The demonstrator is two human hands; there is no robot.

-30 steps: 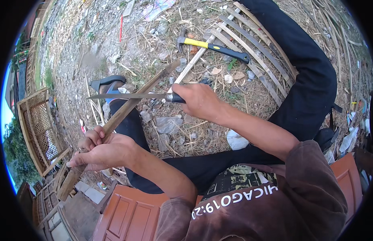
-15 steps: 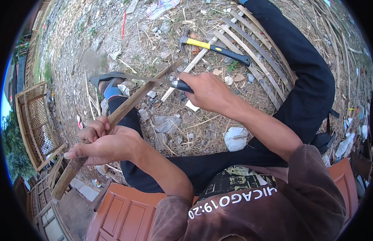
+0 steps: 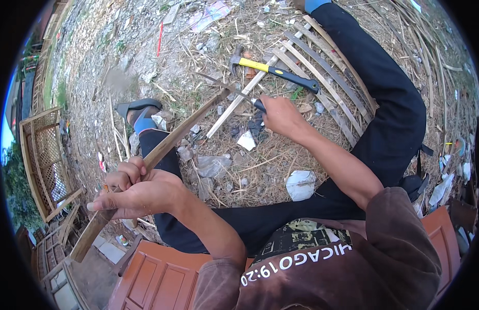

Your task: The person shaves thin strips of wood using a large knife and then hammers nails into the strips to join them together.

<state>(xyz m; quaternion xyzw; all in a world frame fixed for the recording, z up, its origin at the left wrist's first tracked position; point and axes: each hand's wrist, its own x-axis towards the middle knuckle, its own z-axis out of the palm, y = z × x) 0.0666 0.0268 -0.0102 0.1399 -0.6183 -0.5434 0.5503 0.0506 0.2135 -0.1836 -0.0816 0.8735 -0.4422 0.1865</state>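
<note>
My left hand [image 3: 141, 191] is closed around a long wooden strip [image 3: 185, 126] that slants from the lower left up toward the middle. In my right hand [image 3: 285, 120] is the black handle of a long-bladed knife [image 3: 241, 95]. Its blade crosses the strip's far end, apparently against it. Beyond them a claw hammer [image 3: 273, 70] with a yellow and black handle lies on the ground. It rests partly over a pale wooden stick [image 3: 234, 105].
Several thin wooden slats [image 3: 327, 72] lie fanned beside my right leg [image 3: 386, 98]. Stones, straw and plastic scraps [image 3: 213, 164] litter the ground between my legs. A lattice-panelled wooden frame [image 3: 48, 155] stands at left. Under me is a reddish-brown panelled surface [image 3: 159, 276].
My right hand has moved right and slightly nearer me, bringing the knife from farther down the strip to its far end. The blade's angle has turned. My left hand keeps its grip, barely shifted.
</note>
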